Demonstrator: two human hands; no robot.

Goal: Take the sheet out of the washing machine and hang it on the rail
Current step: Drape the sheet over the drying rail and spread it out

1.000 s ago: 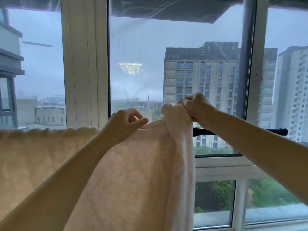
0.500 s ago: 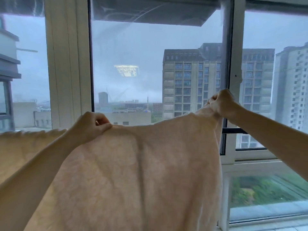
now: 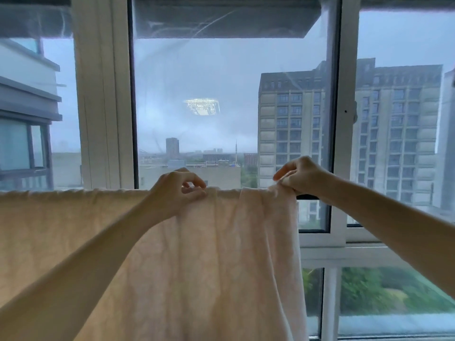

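Note:
A pale cream sheet (image 3: pixel 209 262) hangs draped over a dark rail (image 3: pixel 306 196) that runs across in front of the window. Only a short black stretch of the rail shows, just right of the sheet's right edge. My left hand (image 3: pixel 176 189) pinches the sheet's top fold near the middle. My right hand (image 3: pixel 299 174) pinches the top right corner of the sheet at the rail. To the left the sheet lies spread along the rail out to the frame's edge.
A large window with white frames (image 3: pixel 103 94) stands right behind the rail, close to my hands. A second white upright (image 3: pixel 344 134) rises behind my right hand. Tower blocks show outside. The lower window sill (image 3: pixel 344 252) runs across under the rail at the right.
The sheet's top edge has come down from a raised, stretched hold onto the rail. My right hand has moved left and lower with the corner; my left hand now sits at the rail.

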